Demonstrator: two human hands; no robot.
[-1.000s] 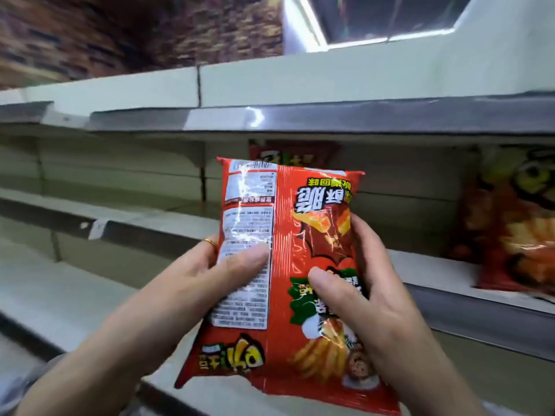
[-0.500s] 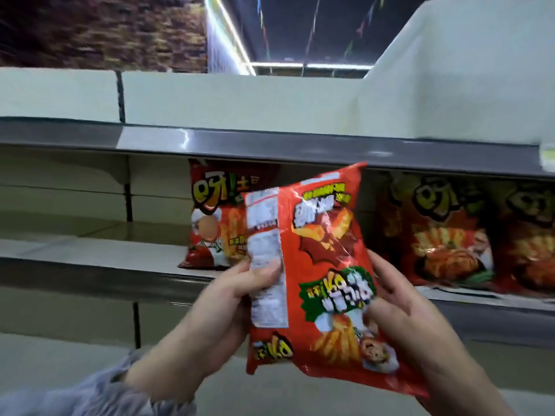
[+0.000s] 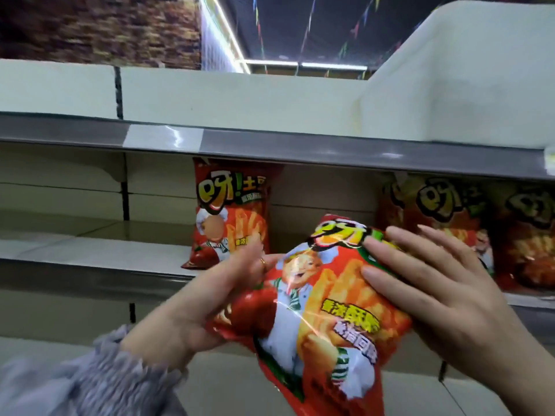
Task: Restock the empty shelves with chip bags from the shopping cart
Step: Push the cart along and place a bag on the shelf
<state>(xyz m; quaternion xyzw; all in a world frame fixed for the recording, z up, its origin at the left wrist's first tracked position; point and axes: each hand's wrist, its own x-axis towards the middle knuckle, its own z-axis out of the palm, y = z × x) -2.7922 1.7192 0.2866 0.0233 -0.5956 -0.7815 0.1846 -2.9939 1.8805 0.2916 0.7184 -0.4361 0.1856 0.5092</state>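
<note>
Our right hand (image 3: 435, 292) lies straight-fingered on the chip bag (image 3: 324, 310); our left hand (image 3: 207, 298) meets its left edge, the hold too blurred to tell. Flipped since a moment ago, its front now faces us, just before the shelf (image 3: 90, 250) gap beside a standing bag (image 3: 231, 211).

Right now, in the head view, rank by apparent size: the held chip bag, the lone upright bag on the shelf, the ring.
1. held chip bag, largest, though nearest the camera.
2. lone upright bag, same print, so its smaller look may be only distance.
3. ring, smallest by far.
</note>
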